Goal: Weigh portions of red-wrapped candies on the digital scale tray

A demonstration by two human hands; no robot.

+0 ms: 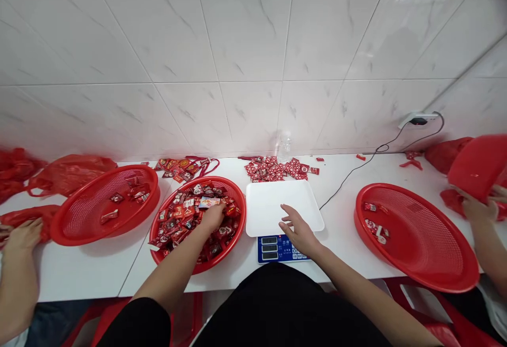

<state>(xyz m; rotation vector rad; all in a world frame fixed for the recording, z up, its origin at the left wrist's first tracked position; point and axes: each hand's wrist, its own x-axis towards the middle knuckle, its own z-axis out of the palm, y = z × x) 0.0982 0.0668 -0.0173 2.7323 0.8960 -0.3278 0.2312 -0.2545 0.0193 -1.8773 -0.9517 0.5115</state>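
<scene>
My left hand (214, 217) reaches into a red plastic basket (242, 231) heaped with small wrapped packets (180, 223), mostly red and brown. Its fingertips are down among the wrappers, so I cannot see what they touch. A pink and blue packet (208, 202) lies just beyond it. My right hand (298, 231) is over the near part of a white scale tray (265, 209), fingers apart and nothing in them. In front of that tray sits the scale's blue panel (270, 250), with three small displays and keys.
Red patterned packets (273, 169) lie behind the tray beside a clear plastic bottle (284, 146). Tilted red baskets with a few packets stand left (79, 220) and right (428, 231). A black cable (348, 175) crosses the table. Co-workers' hands (24, 236) work at both sides.
</scene>
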